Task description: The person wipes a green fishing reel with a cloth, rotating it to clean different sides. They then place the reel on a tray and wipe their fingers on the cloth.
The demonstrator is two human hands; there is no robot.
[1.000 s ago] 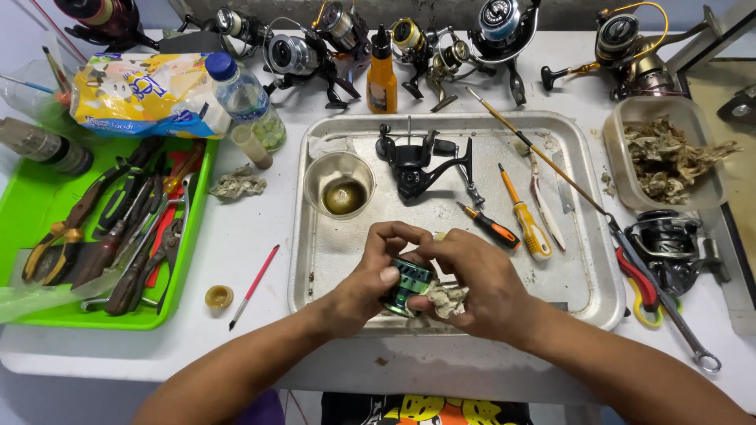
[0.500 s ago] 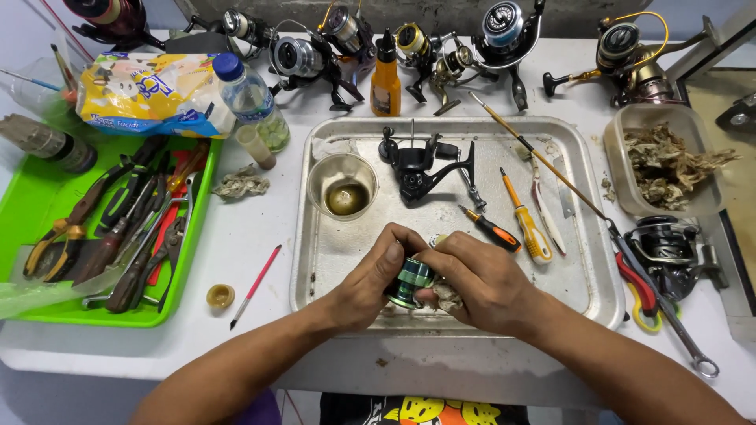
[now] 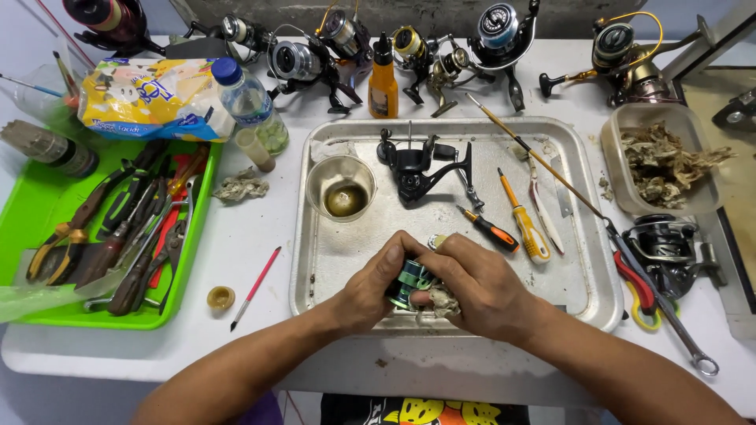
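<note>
- Step in hand, as I read it: wiping down a reel part. Both hands meet over the near edge of the metal tray [image 3: 587, 260], on the white table [image 3: 252, 236].
- Left hand [image 3: 370, 287]: fingers curled tight around a small teal-green spool [image 3: 409, 281], gripping it from the left side.
- Right hand [image 3: 480, 283]: closed around the spool's other side, with a grubby rag [image 3: 439, 301] bunched under the fingers and pressed against the spool.
- Spool sits between both palms, mostly covered; only a slice of the teal rim shows. Can't tell how clean it is.
- Next move likely calls for turning the spool against the rag, left hand keeping a firm hold so it doesn't slip.
- Nearby in the tray: black reel body [image 3: 417, 169], small cup of dark oil [image 3: 341, 187], orange-black screwdriver [image 3: 490, 229], yellow screwdriver [image 3: 526, 222].
- Left of the tray: green tool tray [image 3: 31, 205] with pliers, well apart from the hands.
</note>
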